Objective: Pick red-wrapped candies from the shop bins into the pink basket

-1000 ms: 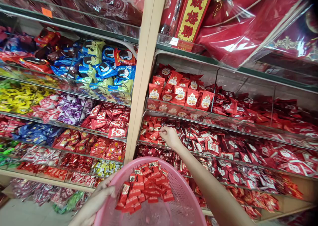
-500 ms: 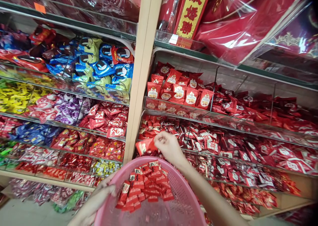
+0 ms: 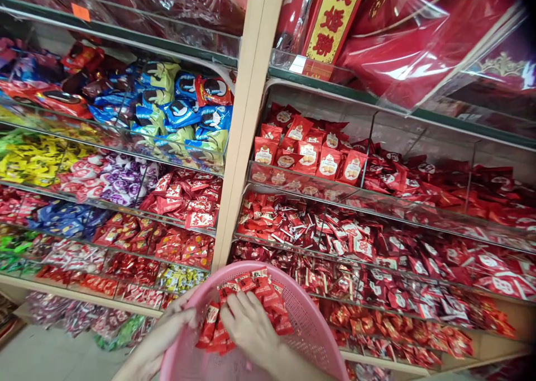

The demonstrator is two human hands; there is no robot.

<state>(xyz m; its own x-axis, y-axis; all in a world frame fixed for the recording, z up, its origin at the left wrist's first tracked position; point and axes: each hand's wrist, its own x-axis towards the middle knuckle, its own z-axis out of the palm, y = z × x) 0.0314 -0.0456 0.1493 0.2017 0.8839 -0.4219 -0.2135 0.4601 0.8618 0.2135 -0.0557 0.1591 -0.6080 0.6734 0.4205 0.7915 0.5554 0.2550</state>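
Observation:
A pink plastic basket with perforated sides is at the bottom centre, tilted towards me. My left hand is closed on its left rim. Small red candy packets with dark lettering on pale labels lie in a pile inside it. Over that pile is my right hand, knuckles up and fingers curled down among the packets. Its fingertips are hidden, so whether it grips a packet does not show.
Shelves with clear fronts hold red biscuit packets, blue wrapped snacks, yellow sweets and purple sweets. A wooden upright divides them. Wrapped red goods lie above.
My right hand has moved from the shelf front down and left into the basket. The red packet it held by the shelf is no longer distinguishable. The view has shifted slightly.

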